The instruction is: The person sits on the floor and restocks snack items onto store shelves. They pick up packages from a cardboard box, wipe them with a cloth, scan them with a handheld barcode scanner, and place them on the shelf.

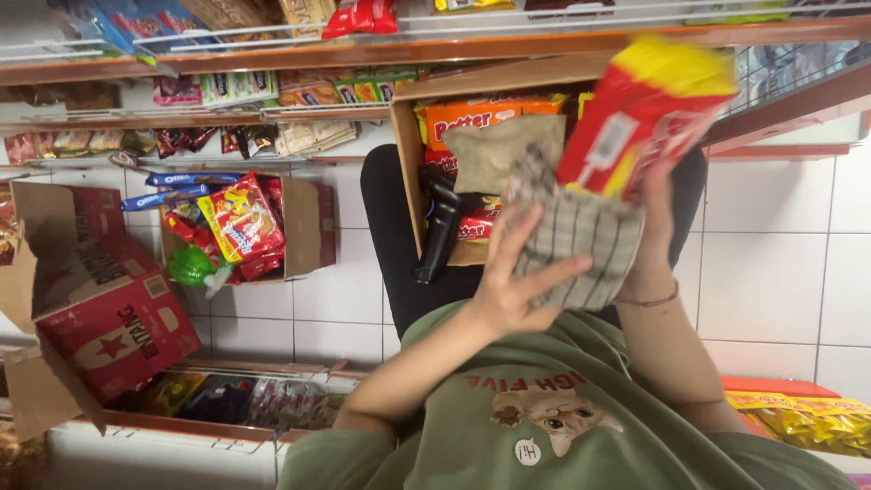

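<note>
Our left hand presses a grey checked cloth against the red-and-yellow snack packet gripped by our right hand.

Both hands wipe a red snack packet with a checked cloth.

Single head-worn view, close above the hands and lap, seemingly upside down, shelves beyond

A red and yellow packet sits upper right, just beside an open cardboard box of orange packets. At the left stand a red carton and another box of snack packets. Gold packets lie lower right.
</note>
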